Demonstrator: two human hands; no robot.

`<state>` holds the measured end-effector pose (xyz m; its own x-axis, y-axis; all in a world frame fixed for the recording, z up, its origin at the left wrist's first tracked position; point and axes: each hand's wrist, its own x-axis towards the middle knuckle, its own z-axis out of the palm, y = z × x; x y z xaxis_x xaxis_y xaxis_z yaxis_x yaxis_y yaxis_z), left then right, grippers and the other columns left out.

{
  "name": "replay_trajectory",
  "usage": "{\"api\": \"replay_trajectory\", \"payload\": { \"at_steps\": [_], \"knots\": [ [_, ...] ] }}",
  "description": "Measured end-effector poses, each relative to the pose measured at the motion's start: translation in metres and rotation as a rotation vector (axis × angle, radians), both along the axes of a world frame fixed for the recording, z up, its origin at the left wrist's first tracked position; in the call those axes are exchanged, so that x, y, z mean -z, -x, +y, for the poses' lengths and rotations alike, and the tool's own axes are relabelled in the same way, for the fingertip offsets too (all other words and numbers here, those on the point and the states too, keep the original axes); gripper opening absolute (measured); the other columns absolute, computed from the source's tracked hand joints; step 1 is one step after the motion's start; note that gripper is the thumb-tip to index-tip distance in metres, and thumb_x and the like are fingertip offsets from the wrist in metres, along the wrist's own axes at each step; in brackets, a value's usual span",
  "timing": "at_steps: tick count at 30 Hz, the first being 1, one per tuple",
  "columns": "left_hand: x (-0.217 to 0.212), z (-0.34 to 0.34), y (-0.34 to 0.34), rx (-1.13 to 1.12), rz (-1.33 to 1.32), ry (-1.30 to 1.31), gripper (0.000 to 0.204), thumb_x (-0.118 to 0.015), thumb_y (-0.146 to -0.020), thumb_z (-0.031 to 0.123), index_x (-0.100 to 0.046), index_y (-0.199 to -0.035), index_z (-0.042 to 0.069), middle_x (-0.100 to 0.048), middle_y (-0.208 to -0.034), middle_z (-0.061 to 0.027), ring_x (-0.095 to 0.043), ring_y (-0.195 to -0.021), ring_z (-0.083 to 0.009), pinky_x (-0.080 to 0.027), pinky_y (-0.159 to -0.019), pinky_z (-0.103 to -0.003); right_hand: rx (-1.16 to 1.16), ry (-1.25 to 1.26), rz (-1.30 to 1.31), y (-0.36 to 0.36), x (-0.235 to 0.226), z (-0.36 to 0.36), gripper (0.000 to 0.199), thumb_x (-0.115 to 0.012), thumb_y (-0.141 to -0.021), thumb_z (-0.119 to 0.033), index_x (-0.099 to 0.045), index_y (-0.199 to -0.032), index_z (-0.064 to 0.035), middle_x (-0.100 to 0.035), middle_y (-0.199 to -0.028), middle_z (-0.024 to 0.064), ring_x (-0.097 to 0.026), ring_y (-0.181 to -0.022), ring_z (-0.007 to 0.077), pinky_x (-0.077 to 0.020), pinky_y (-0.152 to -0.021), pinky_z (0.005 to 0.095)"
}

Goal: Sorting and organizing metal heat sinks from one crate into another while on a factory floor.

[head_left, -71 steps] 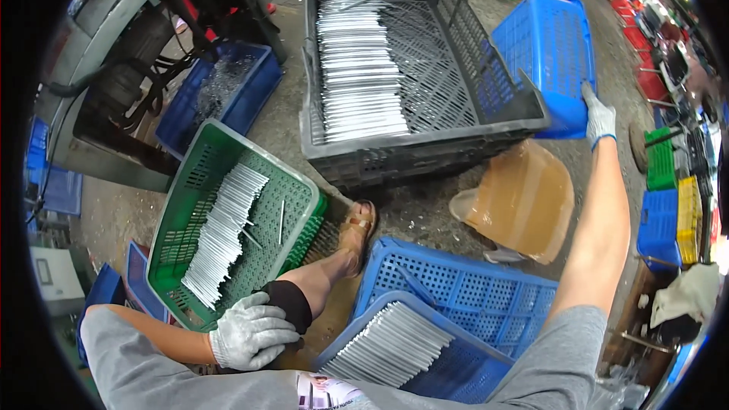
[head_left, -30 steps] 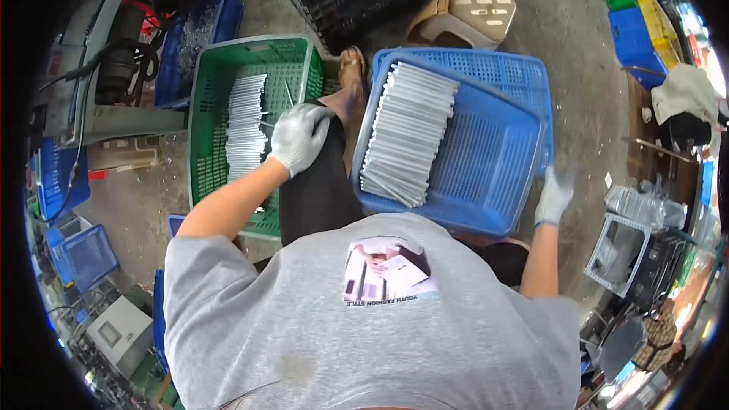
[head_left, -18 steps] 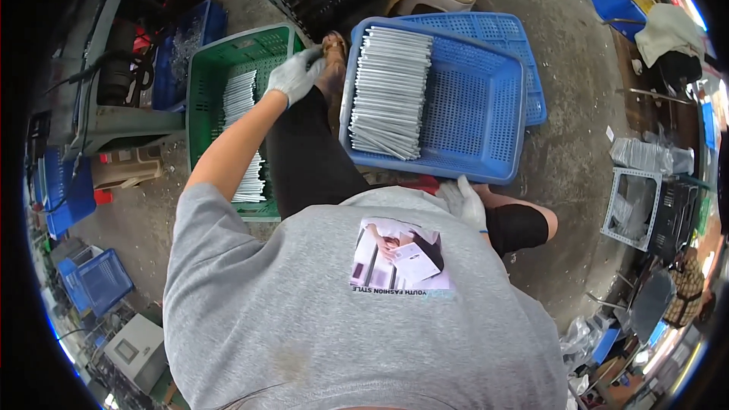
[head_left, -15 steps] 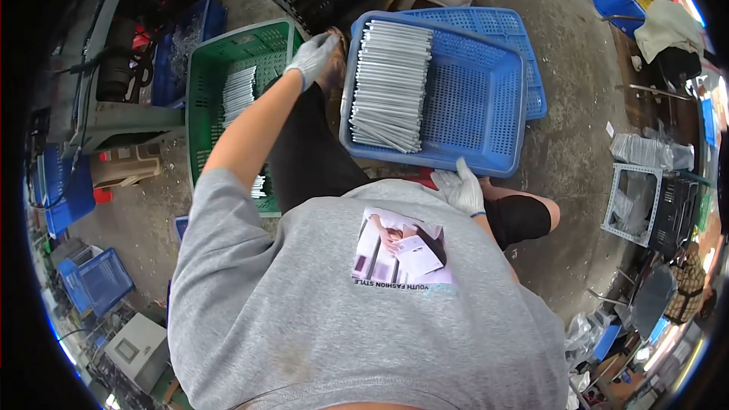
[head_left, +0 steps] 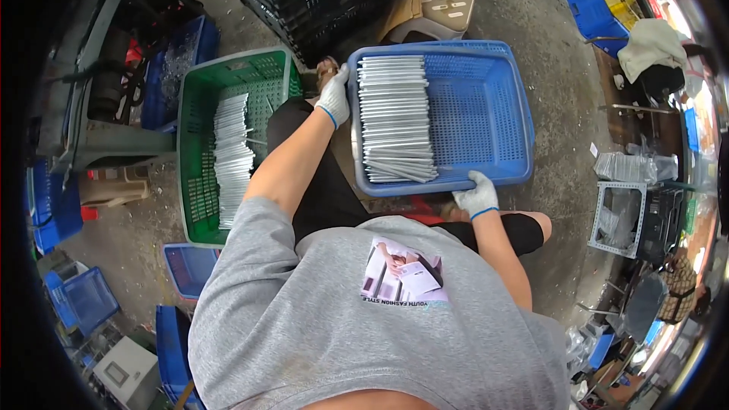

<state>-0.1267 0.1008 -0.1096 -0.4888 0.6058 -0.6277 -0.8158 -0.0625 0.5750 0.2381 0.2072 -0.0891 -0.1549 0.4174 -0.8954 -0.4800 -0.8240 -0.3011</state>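
Observation:
A blue plastic basket lies before me, its left half filled with a stack of thin silvery metal rods. My left hand, in a white knit glove, is closed on the basket's left rim. At the near rim, toward the right, my gloved right hand grips the edge with its fingers over the top. A second blue basket shows only as a strip along the far and right edges. To the left stands a green crate holding more metal rods.
Beyond the baskets is a black crate with rods, beside a beige plastic stool. Machine framework stands at the left. A white frame and shelving line the right side. A small blue tray lies by my left elbow.
My left hand has come from beside the green crate to the basket's left rim. My right hand has closed on the near rim. The upper basket now sits straighter over the lower one.

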Motion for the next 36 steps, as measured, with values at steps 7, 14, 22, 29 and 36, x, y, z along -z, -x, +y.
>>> {"api": "replay_trajectory", "payload": {
  "at_steps": [7,14,22,29,36],
  "knots": [
    [-0.033,0.043,0.007,0.511,-0.148,0.830,0.049,-0.059,-0.101,0.044,-0.069,-0.124,0.002,-0.072,-0.112,-0.0168,-0.070,-0.096,-0.0247,-0.059,-0.085,-0.038,-0.510,-0.134,-0.008,-0.061,0.016,0.135,0.041,-0.053,-0.092,-0.006,-0.058,-0.131,0.0067,-0.068,-0.127,0.0234,-0.066,-0.116,0.0379,-0.0485,-0.111,0.0502],
    [0.011,-0.007,-0.047,0.149,0.355,0.204,0.048,-0.066,-0.090,0.041,-0.075,-0.120,0.004,-0.074,-0.122,-0.0098,-0.067,-0.114,-0.0275,-0.051,-0.104,-0.038,-1.190,0.060,-0.312,0.047,0.045,0.243,0.021,-0.057,-0.097,-0.016,-0.066,-0.114,-0.0083,-0.074,-0.109,0.0094,-0.069,-0.090,0.0261,-0.0539,-0.074,0.0365],
    [-0.109,-0.184,-0.074,-0.038,1.458,0.121,0.035,-0.053,-0.100,0.028,-0.070,-0.129,0.020,-0.073,-0.122,-0.0031,-0.069,-0.110,-0.0246,-0.056,-0.097,-0.039,-1.509,0.442,-0.440,0.089,-0.049,0.363,0.033,-0.038,-0.109,-0.020,-0.060,-0.133,-0.0128,-0.068,-0.123,0.0056,-0.063,-0.108,0.0187,-0.0513,-0.091,0.0301],
    [-0.065,-0.452,-0.190,0.014,0.601,1.119,0.038,-0.054,-0.097,0.030,-0.071,-0.123,0.008,-0.077,-0.111,-0.0103,-0.072,-0.096,-0.0301,-0.057,-0.086,-0.042,-1.887,0.261,-0.782,0.149,-0.127,0.244,0.036,-0.036,-0.111,-0.018,-0.058,-0.139,-0.0121,-0.066,-0.129,0.0067,-0.062,-0.114,0.0180,-0.0507,-0.099,0.0285],
    [-0.024,-0.451,-0.300,0.097,-0.173,0.849,0.040,-0.057,-0.102,0.028,-0.067,-0.133,0.004,-0.072,-0.125,-0.0118,-0.068,-0.111,-0.0263,-0.053,-0.098,-0.037,-2.336,-0.761,-1.268,0.203,-0.153,0.153,0.034,-0.048,-0.104,-0.012,-0.058,-0.136,-0.0063,-0.066,-0.130,0.0125,-0.064,-0.113,0.0226,-0.0514,-0.102,0.0303]
  ]
}}
